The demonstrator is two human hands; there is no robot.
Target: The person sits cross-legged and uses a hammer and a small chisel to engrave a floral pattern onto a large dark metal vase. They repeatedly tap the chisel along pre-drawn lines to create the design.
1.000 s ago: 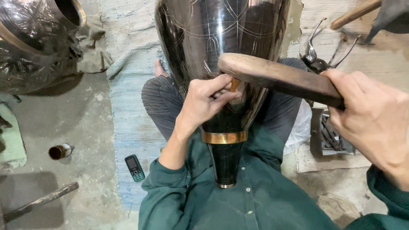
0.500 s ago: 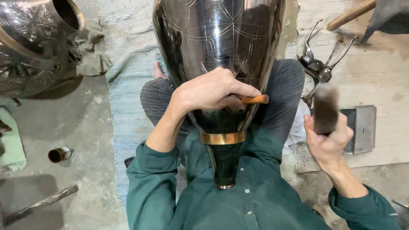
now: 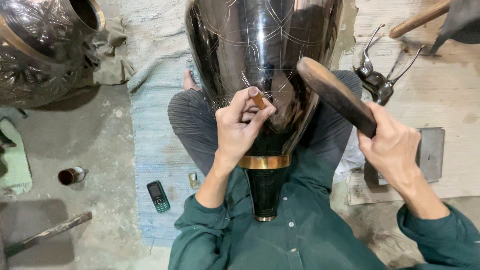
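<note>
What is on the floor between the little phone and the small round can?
Nothing. In the head view, bare grey floor and the edge of the blue mat separate the phone from the can.

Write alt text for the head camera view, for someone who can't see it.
A seated person's left hand presses a small chisel against a large dark metal vase lying across their lap, while the right hand holds a wooden mallet raised beside it. A mobile phone lies on the pale blue rug at left.
</note>
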